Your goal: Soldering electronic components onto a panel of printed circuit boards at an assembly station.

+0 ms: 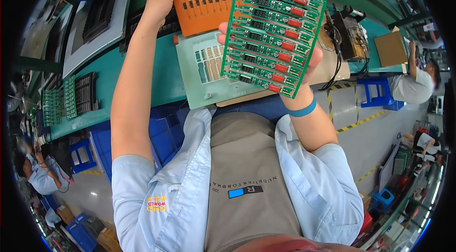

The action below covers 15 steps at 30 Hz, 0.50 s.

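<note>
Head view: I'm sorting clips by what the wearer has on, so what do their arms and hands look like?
The left hand and right hand wear no gloves. The light-blue left sleeve and light-blue right sleeve are short or rolled, ending around the elbows. A blue wristband circles the right wrist; none shows on the left.

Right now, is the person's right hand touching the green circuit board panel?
Touching. The head view shows the right hand gripping the green circuit board panel, fingers meeting its left edge, the palm its right.
</note>
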Tool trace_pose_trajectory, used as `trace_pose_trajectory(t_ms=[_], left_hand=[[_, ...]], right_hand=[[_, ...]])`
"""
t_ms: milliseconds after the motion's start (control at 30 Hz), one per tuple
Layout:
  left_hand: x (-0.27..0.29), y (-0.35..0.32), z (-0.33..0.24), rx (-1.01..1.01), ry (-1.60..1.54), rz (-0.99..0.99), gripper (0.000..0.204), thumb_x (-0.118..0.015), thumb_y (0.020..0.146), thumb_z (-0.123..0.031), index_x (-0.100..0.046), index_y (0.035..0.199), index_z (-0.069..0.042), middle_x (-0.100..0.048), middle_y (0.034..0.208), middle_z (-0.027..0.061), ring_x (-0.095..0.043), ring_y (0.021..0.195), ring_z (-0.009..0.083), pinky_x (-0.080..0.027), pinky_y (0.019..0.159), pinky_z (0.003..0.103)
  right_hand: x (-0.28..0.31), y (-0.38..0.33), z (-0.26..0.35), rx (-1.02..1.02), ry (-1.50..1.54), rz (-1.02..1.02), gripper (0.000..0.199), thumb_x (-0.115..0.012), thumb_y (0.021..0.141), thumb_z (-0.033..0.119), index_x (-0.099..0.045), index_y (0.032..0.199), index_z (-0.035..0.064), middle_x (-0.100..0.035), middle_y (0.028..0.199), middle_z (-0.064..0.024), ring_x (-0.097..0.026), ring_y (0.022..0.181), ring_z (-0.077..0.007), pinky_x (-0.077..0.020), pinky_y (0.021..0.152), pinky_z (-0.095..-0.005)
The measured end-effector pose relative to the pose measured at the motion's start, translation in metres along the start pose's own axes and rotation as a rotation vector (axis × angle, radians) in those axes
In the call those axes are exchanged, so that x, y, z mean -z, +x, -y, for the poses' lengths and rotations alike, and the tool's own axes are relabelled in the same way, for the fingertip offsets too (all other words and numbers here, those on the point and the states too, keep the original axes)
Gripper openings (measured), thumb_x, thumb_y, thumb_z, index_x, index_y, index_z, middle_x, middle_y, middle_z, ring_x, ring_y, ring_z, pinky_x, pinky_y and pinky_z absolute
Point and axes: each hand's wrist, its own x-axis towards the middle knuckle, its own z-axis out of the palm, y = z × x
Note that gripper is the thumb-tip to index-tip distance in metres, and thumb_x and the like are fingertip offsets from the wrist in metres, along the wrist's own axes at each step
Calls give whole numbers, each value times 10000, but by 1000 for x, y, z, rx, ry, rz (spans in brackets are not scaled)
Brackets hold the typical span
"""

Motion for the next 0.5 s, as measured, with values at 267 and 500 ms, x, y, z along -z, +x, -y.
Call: trace_pose_trajectory(t_ms=[267, 500], left_hand=[[-3, 11, 8, 50, 96, 21, 384, -624, 994, -179, -644, 1304, 47, -708, 1187, 156, -663, 1050, 213, -527, 924, 306], [-5, 13, 8, 71, 157, 84, 440, -643, 984, -205, -617, 1335, 59, -697, 1217, 174, -668, 1067, 232, -534, 933, 310]], right_hand=[[-3, -8, 4, 5, 94, -128, 1285, -762, 722, 715, -89, 1665, 160, -161, 1658, -331, -177, 1522, -545, -232, 1215, -673], [-3, -9, 3, 26, 25, -96, 1305, -736, 711, 768, -88, 1665, 157, -165, 1661, -322, -186, 1524, -536, -245, 1214, -666]])
